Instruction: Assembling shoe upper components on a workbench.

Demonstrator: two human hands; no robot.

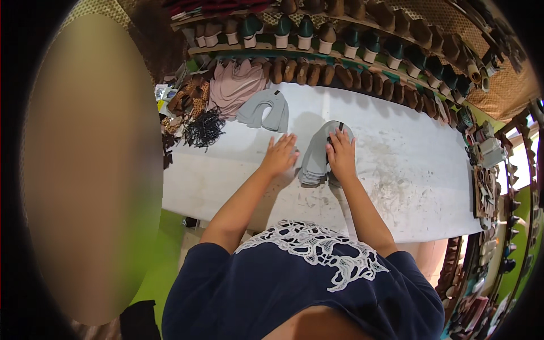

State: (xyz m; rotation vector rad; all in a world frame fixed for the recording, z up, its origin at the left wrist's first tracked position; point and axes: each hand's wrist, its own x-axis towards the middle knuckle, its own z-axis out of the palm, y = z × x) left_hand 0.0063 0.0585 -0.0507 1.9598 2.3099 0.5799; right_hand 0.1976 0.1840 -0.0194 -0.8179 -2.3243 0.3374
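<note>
A stack of grey, curved shoe-upper pieces (pixel 313 160) lies in the middle of the white-covered table, its rounded end pointing away from me. A small dark patch shows at that far end. My right hand (pixel 342 157) rests over the right side of the stack, fingers stretched out and touching it. To the left of the stack my left hand (pixel 279 154) hovers with its fingers extended and nothing in it. Farther back on the left lies a second grey horseshoe-shaped set of pieces (pixel 277 111), apart from both hands.
Pink pieces (pixel 237 85), leopard-print scraps (pixel 195 97) and a black stringy heap (pixel 205 129) crowd the table's back left. Shelves behind carry rows of shoe lasts (pixel 365 79) and heeled shoes (pixel 306 31). The table (pixel 408 209) has dark smudges. A blurred area covers the far left.
</note>
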